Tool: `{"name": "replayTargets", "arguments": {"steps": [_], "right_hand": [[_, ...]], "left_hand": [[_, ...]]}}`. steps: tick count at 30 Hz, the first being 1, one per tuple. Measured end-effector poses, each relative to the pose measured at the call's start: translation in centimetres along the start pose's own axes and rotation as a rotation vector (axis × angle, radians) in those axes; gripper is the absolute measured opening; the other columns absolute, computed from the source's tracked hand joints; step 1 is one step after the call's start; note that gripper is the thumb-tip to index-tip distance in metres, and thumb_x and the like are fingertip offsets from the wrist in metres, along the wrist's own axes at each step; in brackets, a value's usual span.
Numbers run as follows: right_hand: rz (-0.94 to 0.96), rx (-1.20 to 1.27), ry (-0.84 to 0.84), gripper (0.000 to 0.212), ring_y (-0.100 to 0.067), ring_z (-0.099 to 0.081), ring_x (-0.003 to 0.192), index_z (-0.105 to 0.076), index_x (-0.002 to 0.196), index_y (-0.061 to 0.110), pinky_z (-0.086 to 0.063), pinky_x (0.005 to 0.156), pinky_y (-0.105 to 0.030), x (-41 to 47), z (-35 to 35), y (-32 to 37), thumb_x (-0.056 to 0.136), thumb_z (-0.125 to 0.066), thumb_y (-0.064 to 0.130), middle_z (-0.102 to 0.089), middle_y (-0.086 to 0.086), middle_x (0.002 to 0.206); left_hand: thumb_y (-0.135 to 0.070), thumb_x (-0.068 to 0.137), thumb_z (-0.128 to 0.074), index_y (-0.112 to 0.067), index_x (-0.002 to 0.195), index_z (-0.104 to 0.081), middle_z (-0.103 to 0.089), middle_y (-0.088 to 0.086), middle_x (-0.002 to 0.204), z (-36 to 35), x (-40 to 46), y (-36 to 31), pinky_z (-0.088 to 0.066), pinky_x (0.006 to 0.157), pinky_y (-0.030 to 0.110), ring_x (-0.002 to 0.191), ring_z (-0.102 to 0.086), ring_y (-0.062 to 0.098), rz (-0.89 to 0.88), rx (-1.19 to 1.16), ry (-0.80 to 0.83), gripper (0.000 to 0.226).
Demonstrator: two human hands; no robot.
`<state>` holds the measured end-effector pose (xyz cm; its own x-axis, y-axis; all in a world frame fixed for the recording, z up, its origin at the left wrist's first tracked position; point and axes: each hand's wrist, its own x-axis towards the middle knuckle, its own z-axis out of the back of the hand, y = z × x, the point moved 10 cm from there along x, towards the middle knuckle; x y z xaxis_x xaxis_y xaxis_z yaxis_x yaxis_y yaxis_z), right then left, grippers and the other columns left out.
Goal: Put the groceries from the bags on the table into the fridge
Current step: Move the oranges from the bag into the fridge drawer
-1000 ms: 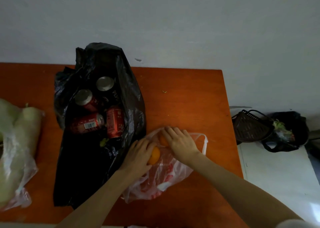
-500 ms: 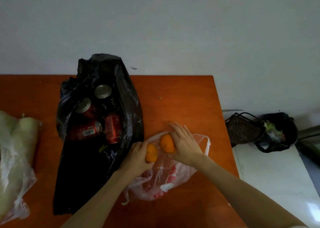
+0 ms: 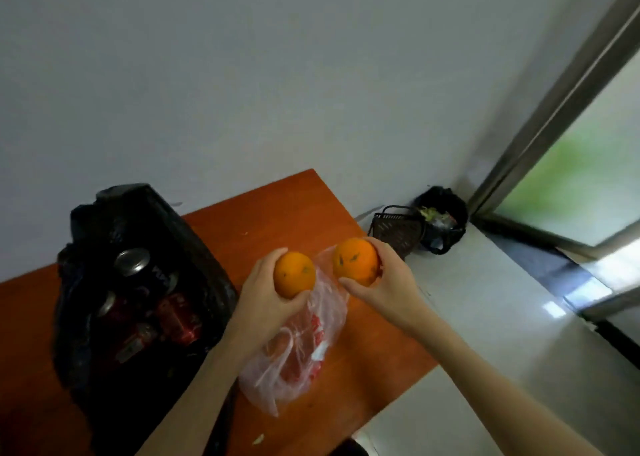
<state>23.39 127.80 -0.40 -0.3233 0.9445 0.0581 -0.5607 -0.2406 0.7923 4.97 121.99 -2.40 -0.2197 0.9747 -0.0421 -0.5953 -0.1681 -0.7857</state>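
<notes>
My left hand [image 3: 263, 303] grips one orange [image 3: 294, 274], held up above the table. My right hand [image 3: 388, 282] grips a second orange [image 3: 355, 260] just to its right; the two fruits are apart. Below them lies a crumpled clear plastic bag with red print [image 3: 304, 351] on the orange table [image 3: 270, 213]. A black plastic bag [image 3: 145, 282] stands open at the left with several soda cans [image 3: 133, 261] inside. No fridge is in view.
The table's right edge runs close to my right forearm. On the pale floor beyond it sit a dark woven basket [image 3: 396, 228] and a black bin with scraps [image 3: 441, 218] in the corner. A metal-framed glass door [image 3: 571, 164] is at right.
Both hands have lifted the oranges out of the clear bag and up off the table. The view has swung to the right, so the bagged white vegetables at left are out of sight.
</notes>
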Motion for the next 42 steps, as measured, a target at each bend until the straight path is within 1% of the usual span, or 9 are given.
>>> {"name": "replayTargets", "arguments": {"steps": [3,6,9,14,17,21,29,38,42], "right_hand": [[-0.092,-0.032,-0.134,0.072,-0.006,-0.043,0.104,-0.037,0.131,0.023,-0.035,0.078,-0.007,-4.9,4.8,-1.6,0.072,-0.077,0.032,-0.041,0.005,0.122],[-0.183,-0.068,-0.281,0.072,-0.008,-0.042,0.105,-0.036,0.13,0.023,-0.037,0.08,-0.013,-10.4,10.2,-3.6,0.071,-0.078,0.031,-0.038,0.003,0.122],[-0.268,-0.086,-0.441,0.072,-0.006,-0.041,0.104,-0.035,0.13,0.024,-0.036,0.072,-0.006,-17.0,16.1,-5.5,0.072,-0.077,0.032,-0.034,0.008,0.118],[-0.384,-0.087,-0.68,0.075,-0.008,-0.042,0.107,-0.035,0.135,0.024,-0.036,0.077,-0.01,-30.1,24.4,-8.5,0.073,-0.077,0.033,-0.037,0.004,0.127],[-0.445,-0.082,-0.798,0.075,-0.011,-0.044,0.109,-0.034,0.135,0.026,-0.041,0.083,-0.022,-39.0,28.8,-10.0,0.073,-0.077,0.033,-0.039,0.003,0.131],[-0.515,0.014,-0.968,0.066,-0.011,-0.046,0.103,-0.031,0.124,0.032,-0.041,0.073,-0.014,-52.2,34.6,-11.8,0.075,-0.075,0.028,-0.038,0.008,0.12],[-0.643,-0.033,-1.201,0.057,-0.009,-0.05,0.094,-0.034,0.119,0.032,-0.039,0.066,-0.011,-75.1,45.4,-13.1,0.077,-0.073,0.03,-0.043,0.005,0.116],[-0.759,-0.065,-1.401,0.066,-0.011,-0.047,0.107,-0.033,0.135,0.03,-0.043,0.089,-0.028,-89.9,51.8,-17.4,0.08,-0.07,0.035,-0.043,0.005,0.126],[-0.75,-0.106,-1.467,0.066,-0.012,-0.046,0.109,-0.036,0.136,0.029,-0.042,0.09,-0.027,-93.6,57.1,-20.0,0.08,-0.07,0.033,-0.044,0.003,0.131]], "left_hand": [[-0.036,0.071,-0.076,-0.038,0.129,-0.03,-0.047,-0.003,0.126,-2.3,-1.3,-3.5,-0.053,0.085,0.037,0.106,-0.054,0.016,-0.055,-0.009,0.095,0.073],[-0.031,0.073,-0.075,-0.033,0.126,-0.033,-0.046,-0.006,0.117,-6.0,-3.0,-9.5,-0.047,0.071,0.02,0.096,-0.056,0.016,-0.223,0.053,0.227,0.067],[-0.024,0.072,-0.078,-0.024,0.123,-0.041,-0.043,-0.007,0.112,-9.5,-5.5,-16.9,-0.034,0.071,0.009,0.097,-0.049,0.014,-0.436,0.063,0.283,0.063],[-0.024,0.072,-0.077,-0.025,0.125,-0.04,-0.042,-0.006,0.117,-17.9,-13.5,-26.4,-0.045,0.084,0.029,0.1,-0.049,0.014,-0.648,0.018,0.453,0.066],[-0.025,0.07,-0.079,-0.024,0.126,-0.04,-0.044,-0.005,0.119,-23.3,-20.6,-30.8,-0.042,0.083,0.026,0.101,-0.049,0.014,-0.76,-0.004,0.554,0.067],[-0.024,0.07,-0.079,-0.022,0.127,-0.041,-0.042,-0.005,0.116,-30.5,-30.5,-35.7,-0.044,0.084,0.027,0.1,-0.049,0.016,-0.825,-0.046,0.639,0.069],[-0.027,0.071,-0.078,-0.025,0.128,-0.04,-0.043,-0.009,0.114,-43.1,-50.8,-46.8,-0.041,0.08,0.021,0.098,-0.047,0.01,-0.992,-0.149,0.844,0.068],[-0.031,0.074,-0.075,-0.023,0.134,-0.039,-0.046,0.0,0.129,-53.7,-63.9,-56.6,-0.038,0.089,0.02,0.106,-0.044,0.007,-1.226,-0.164,0.998,0.07],[-0.033,0.074,-0.075,-0.027,0.135,-0.036,-0.044,0.0,0.133,-59.1,-67.0,-61.0,-0.045,0.096,0.031,0.112,-0.047,0.011,-1.245,-0.2,1.015,0.072]]}}
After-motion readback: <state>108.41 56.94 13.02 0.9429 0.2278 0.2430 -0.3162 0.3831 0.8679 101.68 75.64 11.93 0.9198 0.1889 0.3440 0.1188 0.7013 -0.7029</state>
